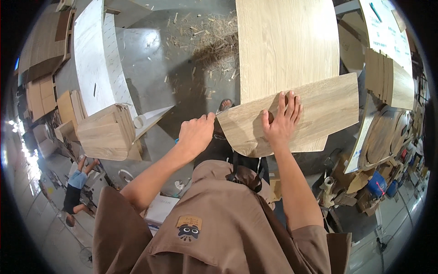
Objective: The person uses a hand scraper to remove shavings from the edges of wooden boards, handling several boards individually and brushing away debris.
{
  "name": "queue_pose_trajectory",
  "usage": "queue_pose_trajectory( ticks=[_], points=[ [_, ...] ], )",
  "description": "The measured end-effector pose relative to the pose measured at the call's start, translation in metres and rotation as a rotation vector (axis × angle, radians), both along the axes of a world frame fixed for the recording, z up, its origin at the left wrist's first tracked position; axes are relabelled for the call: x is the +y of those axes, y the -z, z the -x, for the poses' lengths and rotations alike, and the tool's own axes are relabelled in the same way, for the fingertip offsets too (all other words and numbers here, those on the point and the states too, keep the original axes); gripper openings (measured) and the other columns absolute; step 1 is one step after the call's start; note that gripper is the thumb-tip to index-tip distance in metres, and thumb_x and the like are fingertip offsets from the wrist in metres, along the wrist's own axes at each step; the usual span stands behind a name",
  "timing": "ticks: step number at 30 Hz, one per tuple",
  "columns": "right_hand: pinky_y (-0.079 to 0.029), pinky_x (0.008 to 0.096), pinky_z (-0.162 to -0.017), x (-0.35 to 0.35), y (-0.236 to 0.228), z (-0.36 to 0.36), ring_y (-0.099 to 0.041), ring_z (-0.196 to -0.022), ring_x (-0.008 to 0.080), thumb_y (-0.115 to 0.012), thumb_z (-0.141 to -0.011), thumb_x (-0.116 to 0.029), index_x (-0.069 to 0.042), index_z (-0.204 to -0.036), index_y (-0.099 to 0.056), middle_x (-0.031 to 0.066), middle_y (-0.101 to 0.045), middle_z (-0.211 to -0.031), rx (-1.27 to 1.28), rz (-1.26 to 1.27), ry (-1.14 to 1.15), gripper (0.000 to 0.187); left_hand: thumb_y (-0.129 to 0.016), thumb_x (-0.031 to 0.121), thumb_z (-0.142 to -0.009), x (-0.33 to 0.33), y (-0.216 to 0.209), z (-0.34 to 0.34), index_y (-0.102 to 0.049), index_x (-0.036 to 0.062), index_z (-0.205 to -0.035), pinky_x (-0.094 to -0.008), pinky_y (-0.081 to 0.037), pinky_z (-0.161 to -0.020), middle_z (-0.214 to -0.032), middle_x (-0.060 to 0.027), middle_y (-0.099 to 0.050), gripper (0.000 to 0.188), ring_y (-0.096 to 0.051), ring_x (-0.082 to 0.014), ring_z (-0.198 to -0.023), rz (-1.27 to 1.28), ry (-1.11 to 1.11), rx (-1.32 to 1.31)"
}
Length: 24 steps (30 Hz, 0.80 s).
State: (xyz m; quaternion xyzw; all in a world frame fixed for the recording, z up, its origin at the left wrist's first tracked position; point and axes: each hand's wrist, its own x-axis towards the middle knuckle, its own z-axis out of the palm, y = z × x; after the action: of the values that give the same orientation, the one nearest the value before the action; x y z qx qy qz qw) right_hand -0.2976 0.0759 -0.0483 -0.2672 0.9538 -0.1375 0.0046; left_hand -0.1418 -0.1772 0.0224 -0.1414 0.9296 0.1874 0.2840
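A wood-grain panel (326, 107) with a rounded near-left corner lies slantwise over a wider light wood-grain board (288, 45). My right hand (282, 122) rests flat on the panel's face, fingers stretched forward and slightly apart. At the panel's left end, my left hand (197, 134) is closed, with thumb and forefinger up against the pointed far-left corner. What those fingers hold, if anything, is hidden behind the hand. Below the panel, its near edge faces my body.
Curled shavings and scraps (216, 43) litter the grey floor ahead. To the left, stacked rounded panels (105, 132) sit beside a long white board (98, 59). More stacked panels (388, 77) stand at the right. Another person (76, 192) is at far left.
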Motion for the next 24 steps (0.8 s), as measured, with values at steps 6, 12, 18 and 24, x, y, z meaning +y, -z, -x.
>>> queue_pose_trajectory(
  ticks=[6,12,18,24],
  points=[
    [-0.018,0.0592,-0.135,-0.002,0.003,0.004,-0.026,-0.166,0.0402,-0.065,-0.101,-0.048,-0.014,-0.171,-0.042,0.0165,-0.036,-0.177,0.014,0.04,-0.004,0.082,-0.058,0.014,-0.102,-0.002,-0.005,0.008,-0.061,0.0032,-0.111,-0.0508,-0.062,-0.064,-0.092,-0.0161,-0.077,0.014,-0.079,-0.0382,-0.08,0.032,0.001,-0.007],
    [-0.021,0.0595,-0.135,0.002,0.003,0.003,-0.027,-0.166,0.0385,-0.062,-0.1,-0.053,-0.014,-0.17,-0.046,0.0146,-0.036,-0.178,0.004,0.006,0.016,0.081,-0.053,0.025,-0.113,-0.003,0.005,0.002,-0.056,0.0067,-0.112,-0.0546,-0.06,-0.062,-0.091,-0.0151,-0.076,0.018,-0.076,-0.0415,-0.079,0.029,0.029,-0.028],
    [-0.021,0.0602,-0.135,-0.001,0.003,0.003,-0.027,-0.166,0.0391,-0.064,-0.099,-0.052,-0.016,-0.17,-0.046,0.0143,-0.036,-0.178,-0.016,0.001,0.022,0.082,-0.053,0.024,-0.113,-0.009,0.011,0.002,-0.056,0.0081,-0.116,-0.0565,-0.06,-0.064,-0.092,-0.0159,-0.075,0.017,-0.076,-0.0418,-0.08,0.006,0.033,-0.091],
    [-0.022,0.0609,-0.135,-0.001,0.005,0.002,-0.028,-0.166,0.0394,-0.064,-0.098,-0.053,-0.016,-0.17,-0.046,0.0144,-0.037,-0.177,0.004,0.015,0.021,0.082,-0.052,0.024,-0.114,-0.014,0.015,0.002,-0.055,0.0081,-0.118,-0.0586,-0.059,-0.066,-0.092,-0.017,-0.075,0.017,-0.075,-0.0436,-0.081,-0.027,0.021,-0.114]
  ],
)
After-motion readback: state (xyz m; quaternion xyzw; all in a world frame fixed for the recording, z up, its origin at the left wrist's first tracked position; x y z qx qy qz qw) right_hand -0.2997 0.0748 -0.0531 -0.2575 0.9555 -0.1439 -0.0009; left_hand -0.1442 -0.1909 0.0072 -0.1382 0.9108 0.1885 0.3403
